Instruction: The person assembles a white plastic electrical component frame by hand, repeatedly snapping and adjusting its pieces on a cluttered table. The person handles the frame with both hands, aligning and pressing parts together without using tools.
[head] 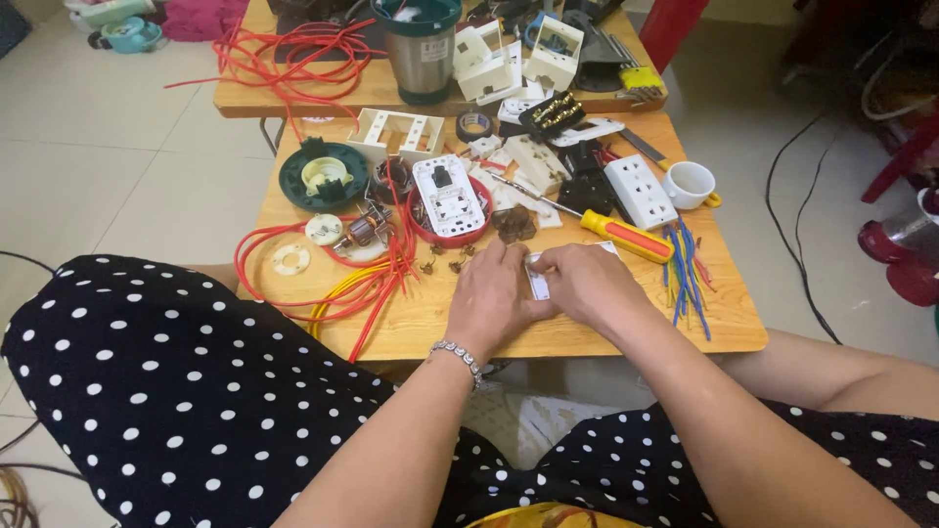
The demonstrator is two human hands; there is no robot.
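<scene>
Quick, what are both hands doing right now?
Left hand: closed on the small white plastic part.
Right hand: closed on the same part, pressing it to the wooden table.

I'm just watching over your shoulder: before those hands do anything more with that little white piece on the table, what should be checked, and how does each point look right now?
1. Both hands on the piece: ok. The left hand and right hand press on the small white part from either side.
2. Part resting on the wooden table: ok.
3. How firm the grip is: cannot tell, the fingers cover most of the part.
4. Screwdriver within reach: ok, it lies just beyond the right hand.
5. Red wires clear of the hands: ok, they lie apart, beside the left hand.
6. Loose small screws near the left hand: not ok, scattered.
</scene>
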